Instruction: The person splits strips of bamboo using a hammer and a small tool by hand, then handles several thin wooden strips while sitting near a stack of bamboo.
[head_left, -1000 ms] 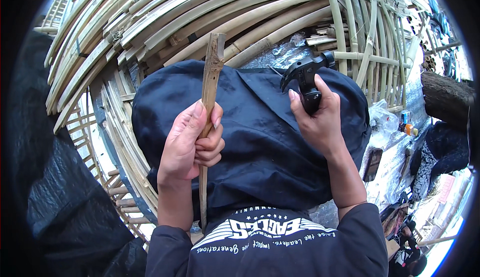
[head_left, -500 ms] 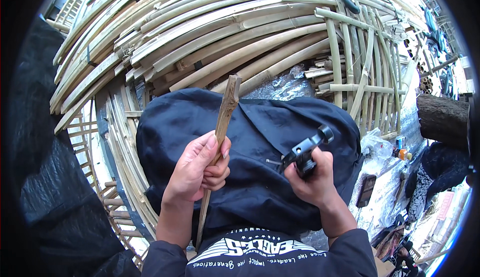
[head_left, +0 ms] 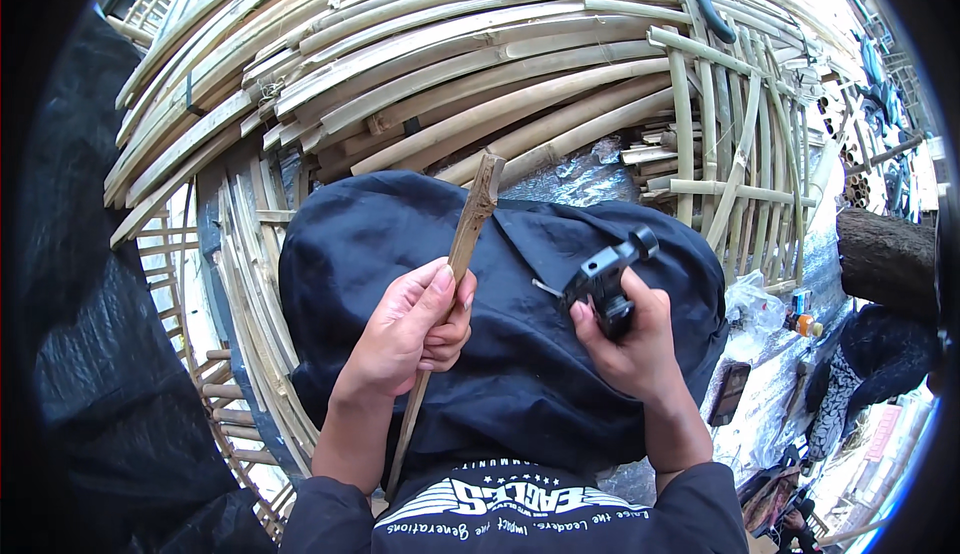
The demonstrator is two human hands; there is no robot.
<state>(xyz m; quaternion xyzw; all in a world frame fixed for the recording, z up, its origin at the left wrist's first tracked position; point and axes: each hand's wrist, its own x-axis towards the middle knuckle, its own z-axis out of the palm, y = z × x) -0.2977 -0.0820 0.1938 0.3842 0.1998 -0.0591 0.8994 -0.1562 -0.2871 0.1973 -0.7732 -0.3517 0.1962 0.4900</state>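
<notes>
My left hand (head_left: 408, 334) grips a long thin bamboo strip (head_left: 470, 224) that stands nearly upright over my lap, its top end rough and split. My right hand (head_left: 625, 339) holds a black claw hammer (head_left: 605, 274) by the handle, head up and tilted right. A small nail (head_left: 545, 287) sticks out to the left of the hammer, near my fingertips. Both hands are above the dark blue cloth (head_left: 400, 244) across my legs, roughly a hand's width apart.
A big pile of curved split bamboo poles (head_left: 450, 74) fills the top and left. Black plastic sheeting (head_left: 110, 374) lies at the left. A dark log (head_left: 885, 259), a phone-like black slab (head_left: 730, 392) and small clutter sit on the right.
My right hand has lowered the hammer from up high to beside the bamboo strip. The strip has tilted slightly to the right in my left hand.
</notes>
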